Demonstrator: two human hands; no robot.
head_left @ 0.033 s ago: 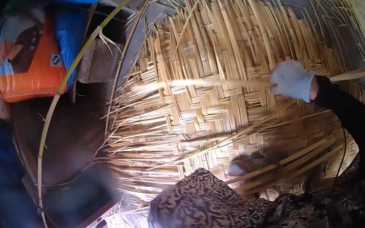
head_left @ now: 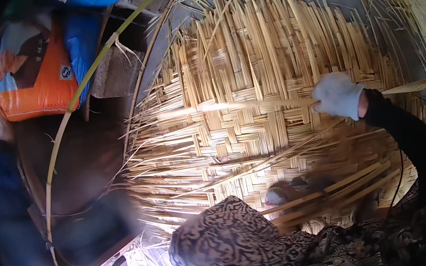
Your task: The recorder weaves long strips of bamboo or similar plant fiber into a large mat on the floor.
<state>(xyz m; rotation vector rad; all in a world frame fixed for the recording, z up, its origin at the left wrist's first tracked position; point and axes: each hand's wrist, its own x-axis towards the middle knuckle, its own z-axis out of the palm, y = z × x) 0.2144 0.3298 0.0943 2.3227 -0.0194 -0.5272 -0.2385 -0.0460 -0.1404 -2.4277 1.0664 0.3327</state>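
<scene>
My right hand [head_left: 338, 96], in a white glove, is closed around a long pale reed strip [head_left: 252, 105]. The strip stretches leftward from the fingers above the woven reed mat [head_left: 231, 147], its left part blurred by motion. More of a pale strip [head_left: 417, 87] shows on the right side of the hand. Across the mat's upper part many reed ends [head_left: 266, 45] stick out unwoven. I cannot make out my left hand. Patterned cloth [head_left: 221, 239] of my clothing covers the lower middle.
Several loose strips [head_left: 338, 186] lie on the near part of the mat, beside a small whitish blurred thing [head_left: 275, 197]. A long bent cane [head_left: 56, 148] crosses the left side. An orange bag [head_left: 39, 96] and a grey block [head_left: 115, 73] stand at the far left.
My right hand has shifted slightly left, and the strip it holds has dropped a little toward me. The mat looks the same.
</scene>
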